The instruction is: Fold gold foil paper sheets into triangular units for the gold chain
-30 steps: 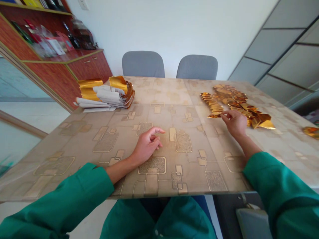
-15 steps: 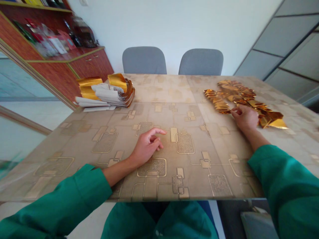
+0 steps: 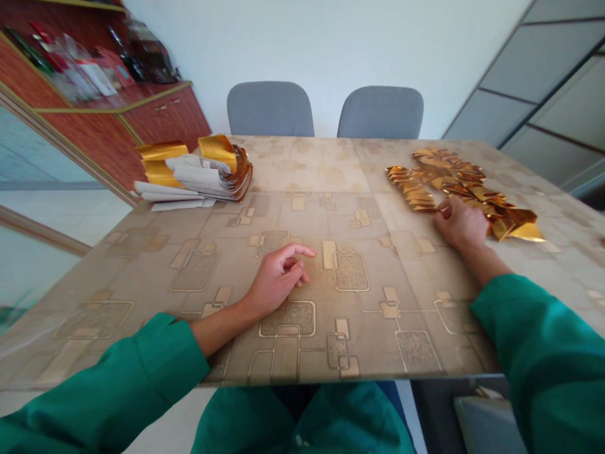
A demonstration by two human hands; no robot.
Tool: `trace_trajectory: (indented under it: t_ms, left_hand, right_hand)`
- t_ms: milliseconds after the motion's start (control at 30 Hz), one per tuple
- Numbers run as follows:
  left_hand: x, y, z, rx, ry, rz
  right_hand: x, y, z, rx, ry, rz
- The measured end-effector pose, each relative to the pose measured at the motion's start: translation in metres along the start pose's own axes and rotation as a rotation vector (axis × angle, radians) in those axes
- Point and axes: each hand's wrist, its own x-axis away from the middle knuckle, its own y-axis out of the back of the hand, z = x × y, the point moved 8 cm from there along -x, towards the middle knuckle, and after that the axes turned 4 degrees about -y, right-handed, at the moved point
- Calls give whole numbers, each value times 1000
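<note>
My left hand [image 3: 278, 277] rests on the patterned tablecloth near the middle of the table. Its index finger is stretched out and the others curl loosely, holding nothing. Over on the right, my right hand [image 3: 460, 222] is closed in a pinch at the near end of a row of folded gold foil paper [image 3: 411, 189]; the fingertips partly hide the piece they hold. More folded gold pieces [image 3: 501, 211] lie beyond and to the right of that hand, overlapping in rows. At the far left sits a stack of gold foil paper sheets [image 3: 203, 170], bent over with pale backs showing.
The table [image 3: 312, 217] has a brown tablecloth with a rectangle pattern. Two grey chairs [image 3: 270, 108] [image 3: 380, 112] stand behind its far edge, against a white wall. A reddish wooden cabinet [image 3: 165, 113] with bottles and bags is at the back left.
The view has shifted slightly, so the table's far things sit a little higher and further left. Both hands stay nearly where they were, the right one still pinching at the gold row's end.
</note>
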Motion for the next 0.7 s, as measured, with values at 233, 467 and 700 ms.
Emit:
trace_trajectory:
  t_ms: [233, 467, 700]
  left_hand:
    - [0, 2, -6, 0, -28, -16]
    - [-5, 5, -17, -148, -128, 17]
    - [-75, 94, -78, -784, -470, -82]
  right_hand:
    - [5, -1, 23, 41, 135, -17]
    - [17, 15, 29, -38, 97, -54]
    - [45, 9, 75, -229, 85, -25]
